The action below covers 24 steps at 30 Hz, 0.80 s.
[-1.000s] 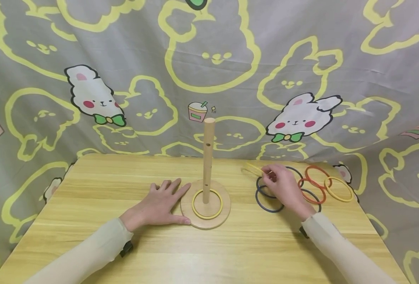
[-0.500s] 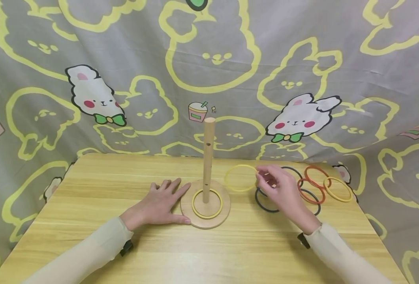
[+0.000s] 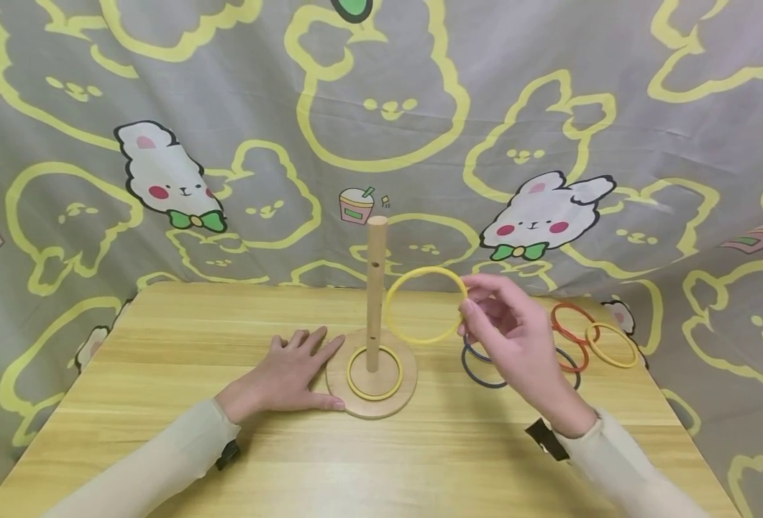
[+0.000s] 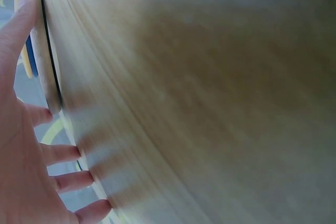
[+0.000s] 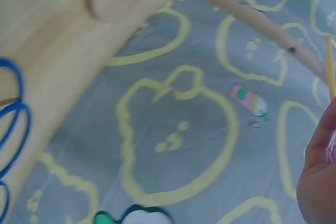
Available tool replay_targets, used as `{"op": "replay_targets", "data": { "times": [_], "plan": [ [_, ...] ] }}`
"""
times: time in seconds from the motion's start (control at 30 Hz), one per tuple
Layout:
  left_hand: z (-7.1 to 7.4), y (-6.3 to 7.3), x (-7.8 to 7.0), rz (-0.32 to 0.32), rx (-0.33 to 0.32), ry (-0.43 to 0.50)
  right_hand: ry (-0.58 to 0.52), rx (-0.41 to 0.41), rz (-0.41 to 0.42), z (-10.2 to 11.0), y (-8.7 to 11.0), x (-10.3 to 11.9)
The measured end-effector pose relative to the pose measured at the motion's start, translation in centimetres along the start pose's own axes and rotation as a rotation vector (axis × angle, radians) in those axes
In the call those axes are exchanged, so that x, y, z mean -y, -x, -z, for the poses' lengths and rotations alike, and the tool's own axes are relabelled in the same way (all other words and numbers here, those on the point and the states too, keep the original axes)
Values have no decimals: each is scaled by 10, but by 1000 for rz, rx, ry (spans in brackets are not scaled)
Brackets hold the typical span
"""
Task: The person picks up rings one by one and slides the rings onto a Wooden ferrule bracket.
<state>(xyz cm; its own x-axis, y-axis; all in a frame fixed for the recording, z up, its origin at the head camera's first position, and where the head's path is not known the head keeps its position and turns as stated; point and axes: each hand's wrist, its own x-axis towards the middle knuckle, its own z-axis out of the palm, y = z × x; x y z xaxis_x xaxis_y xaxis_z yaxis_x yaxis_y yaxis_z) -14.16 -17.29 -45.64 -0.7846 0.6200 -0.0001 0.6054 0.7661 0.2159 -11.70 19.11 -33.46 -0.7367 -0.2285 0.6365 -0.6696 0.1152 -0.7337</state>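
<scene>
A wooden peg [image 3: 375,295] stands upright on a round wooden base [image 3: 410,374]. My left hand [image 3: 284,373] lies spread at the base's left side, its thumb and index finger touching the rim. Around the peg's foot lies a yellow ring [image 3: 375,398]; a blue ring [image 4: 31,56] shows beside it in the left wrist view. Right of the peg, my right hand [image 3: 513,334] pinches another yellow ring [image 3: 428,270] between thumb and fingers. That ring is raised above the table and tilted toward the head camera, its left edge near the peg.
On the table's right lie blue rings [image 3: 478,380], red rings [image 3: 575,308] and a yellow ring [image 3: 633,360], some overlapping. My right hand hides part of this group. A patterned curtain [image 3: 258,93] hangs behind the wooden table [image 3: 329,467].
My right hand has lifted the yellow ring and carried it left toward the peg, turning it from edge-on to face the head camera. My left hand has stayed at the base.
</scene>
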Motion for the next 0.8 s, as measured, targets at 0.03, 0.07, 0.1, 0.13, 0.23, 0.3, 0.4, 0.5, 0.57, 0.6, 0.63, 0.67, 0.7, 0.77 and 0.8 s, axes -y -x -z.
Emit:
{"op": "replay_targets", "data": {
  "times": [0.03,0.07,0.1,0.13,0.23,0.3,0.4,0.5,0.57,0.6,0.63,0.67,0.7,0.77,0.8],
  "plan": [
    [0,0,0,5,6,-3,-25,2,8,-2,-3,4],
    [1,0,0,7,9,-5,-45,1,17,-4,-5,8],
    [1,0,-1,10,13,-7,-60,1,27,-6,-8,12],
    [2,0,-1,12,15,-8,-72,-1,38,-8,-11,16],
    [2,0,-1,19,25,-11,-98,-12,54,-15,-20,27],
    [1,0,-1,19,24,-12,-104,-22,50,-19,-26,33],
    [0,1,0,14,16,-14,-119,-38,36,-25,-36,39],
    [0,0,0,10,10,-14,-138,-48,17,-30,-45,42],
    [0,0,0,11,14,-14,-153,-54,-1,-33,-50,43],
    [0,0,0,10,15,-13,-155,-54,-15,-35,-53,43],
    [0,0,0,12,17,-13,-157,-55,-28,-36,-55,43],
    [0,0,0,13,20,-13,-166,-57,-45,-38,-57,42],
    [0,0,0,15,22,-14,-167,-58,-58,-40,-59,42],
    [1,0,1,17,24,-13,-165,-55,-86,-43,-62,40],
    [1,0,1,17,23,-13,-158,-53,-98,-44,-64,39]
  ]
}}
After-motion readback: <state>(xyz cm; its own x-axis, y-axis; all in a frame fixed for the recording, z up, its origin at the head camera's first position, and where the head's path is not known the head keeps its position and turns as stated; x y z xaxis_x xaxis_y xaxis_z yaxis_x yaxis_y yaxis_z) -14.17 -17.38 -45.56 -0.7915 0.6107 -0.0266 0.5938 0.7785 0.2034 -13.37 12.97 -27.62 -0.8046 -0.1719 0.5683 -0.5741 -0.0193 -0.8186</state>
